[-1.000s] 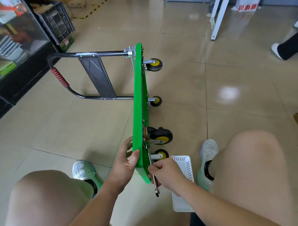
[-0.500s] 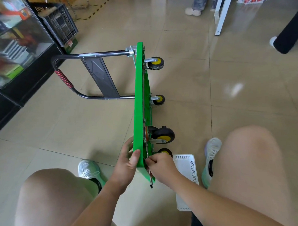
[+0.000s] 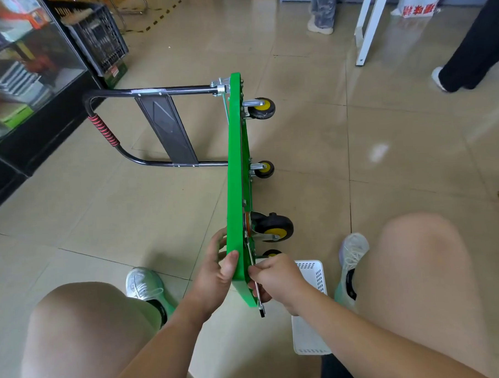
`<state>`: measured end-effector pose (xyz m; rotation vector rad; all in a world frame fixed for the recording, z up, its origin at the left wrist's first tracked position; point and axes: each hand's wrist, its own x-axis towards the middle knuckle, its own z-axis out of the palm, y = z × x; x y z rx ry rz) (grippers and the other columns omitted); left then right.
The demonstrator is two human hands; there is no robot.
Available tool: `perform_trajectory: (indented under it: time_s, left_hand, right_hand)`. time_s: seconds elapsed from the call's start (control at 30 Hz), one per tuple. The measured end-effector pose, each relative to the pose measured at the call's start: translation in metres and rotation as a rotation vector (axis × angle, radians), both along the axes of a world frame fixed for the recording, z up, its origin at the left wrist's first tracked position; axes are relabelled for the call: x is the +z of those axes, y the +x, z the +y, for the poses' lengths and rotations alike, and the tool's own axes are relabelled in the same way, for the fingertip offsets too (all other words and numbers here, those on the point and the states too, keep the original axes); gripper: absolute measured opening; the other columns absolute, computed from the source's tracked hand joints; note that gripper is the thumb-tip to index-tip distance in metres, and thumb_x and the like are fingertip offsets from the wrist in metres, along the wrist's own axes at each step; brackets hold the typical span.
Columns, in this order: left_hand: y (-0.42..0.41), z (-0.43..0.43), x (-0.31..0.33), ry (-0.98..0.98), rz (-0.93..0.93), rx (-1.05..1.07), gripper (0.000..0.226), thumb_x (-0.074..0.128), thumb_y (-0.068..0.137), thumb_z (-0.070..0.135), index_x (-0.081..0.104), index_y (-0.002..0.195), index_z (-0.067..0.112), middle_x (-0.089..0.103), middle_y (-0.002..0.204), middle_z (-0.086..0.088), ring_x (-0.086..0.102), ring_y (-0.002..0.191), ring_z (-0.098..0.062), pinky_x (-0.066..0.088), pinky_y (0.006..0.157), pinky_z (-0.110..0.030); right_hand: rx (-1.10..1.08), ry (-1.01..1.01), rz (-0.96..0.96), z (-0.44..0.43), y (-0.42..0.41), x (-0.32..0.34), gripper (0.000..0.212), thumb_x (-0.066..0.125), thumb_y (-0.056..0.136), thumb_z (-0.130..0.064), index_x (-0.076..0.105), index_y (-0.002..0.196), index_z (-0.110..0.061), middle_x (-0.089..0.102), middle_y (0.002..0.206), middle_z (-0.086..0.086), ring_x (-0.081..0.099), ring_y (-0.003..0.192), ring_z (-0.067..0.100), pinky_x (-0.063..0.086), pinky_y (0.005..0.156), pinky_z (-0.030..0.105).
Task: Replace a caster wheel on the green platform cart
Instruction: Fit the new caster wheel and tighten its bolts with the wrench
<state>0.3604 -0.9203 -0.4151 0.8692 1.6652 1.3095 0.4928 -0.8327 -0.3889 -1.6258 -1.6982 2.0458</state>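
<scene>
The green platform cart (image 3: 237, 166) stands on its long edge on the floor, deck facing left, its black handle (image 3: 152, 93) folded out to the left. Several black casters with yellow hubs stick out to the right; the nearest large caster (image 3: 273, 227) sits just above my hands, and another caster (image 3: 271, 253) is mostly hidden behind my right hand. My left hand (image 3: 214, 271) grips the deck's near edge, thumb on the rim. My right hand (image 3: 278, 276) holds a thin metal wrench (image 3: 260, 302) against the underside by the hidden caster.
A white perforated basket (image 3: 311, 323) lies on the tiles under my right forearm, between my shoes. A glass display cabinet (image 3: 23, 70) and a black crate (image 3: 98, 38) stand at the left. Two people's legs (image 3: 323, 8) and a white table leg (image 3: 369, 23) are at the far right.
My right hand has slid up along the wrench, closer to the cart's underside, and the tool's lower end has swung slightly. The camera tilted up, bringing the bystanders' legs into view.
</scene>
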Motion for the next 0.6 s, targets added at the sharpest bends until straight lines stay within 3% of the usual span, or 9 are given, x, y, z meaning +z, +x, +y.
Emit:
perform_trajectory:
  time_s: [0.1,0.23,0.33,0.6]
  left_hand:
    - [-0.003,0.0,-0.003,-0.006,0.017,-0.017,0.07,0.055,0.078,0.085,0.039,0.139,0.053,0.058,0.139,0.001,0.065,0.116,-0.011,0.056,0.089,-0.024]
    - [-0.004,0.0,-0.007,-0.014,0.02,-0.02,0.061,0.054,0.084,0.073,0.039,0.14,0.052,0.058,0.14,0.005,0.064,0.12,-0.012,0.057,0.099,-0.038]
    - [-0.004,-0.001,-0.008,-0.023,0.022,-0.009,0.063,0.053,0.085,0.07,0.039,0.142,0.046,0.059,0.137,0.004,0.064,0.117,-0.012,0.056,0.099,-0.042]
    - [-0.006,-0.001,-0.012,-0.053,0.035,-0.023,0.066,0.053,0.087,0.071,0.037,0.145,0.043,0.061,0.134,-0.004,0.065,0.116,-0.018,0.056,0.097,-0.044]
  right_hand:
    - [-0.016,-0.049,-0.025,0.004,-0.003,0.007,0.017,0.067,0.093,-0.018,0.074,0.087,-0.003,0.072,0.067,0.007,0.066,0.056,0.021,0.061,0.064,0.036]
    - [-0.018,-0.084,-0.061,0.008,-0.01,0.014,0.019,0.068,0.092,-0.019,0.07,0.092,0.0,0.071,0.066,0.009,0.066,0.054,0.024,0.062,0.068,0.042]
    - [-0.021,-0.116,-0.082,0.011,-0.015,0.017,0.018,0.067,0.093,-0.018,0.069,0.099,-0.001,0.072,0.069,0.009,0.068,0.054,0.022,0.06,0.057,0.035]
    - [-0.013,-0.183,-0.068,0.016,-0.018,0.021,0.017,0.064,0.096,-0.016,0.068,0.105,-0.003,0.071,0.067,0.006,0.068,0.051,0.016,0.057,0.057,0.033]
